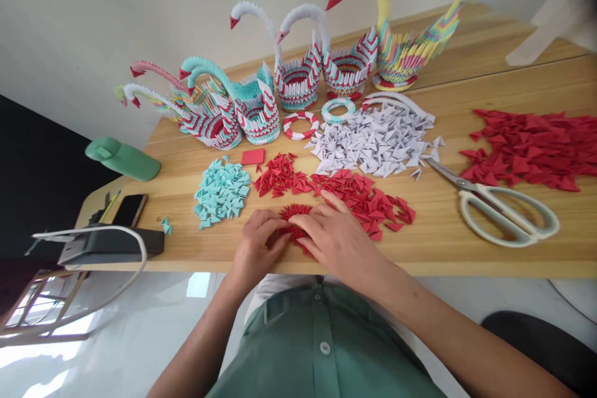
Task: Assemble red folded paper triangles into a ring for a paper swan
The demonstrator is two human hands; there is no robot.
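A round red piece of interlocked folded-paper triangles lies near the table's front edge, its spiky points facing outward. My left hand grips its left side with bent fingers. From the right, my right hand reaches over it, fingers closed on its edge and covering much of its middle. Just beyond the hands are a small heap of red paper triangles and a larger red heap, close to my right fingers. Turquoise paper triangles are piled to the left.
Several folded-paper swans line the back, before two paper rings. White triangles are heaped mid-table. Scissors and more red triangles lie right. A green bottle, a phone and a dark box occupy the left.
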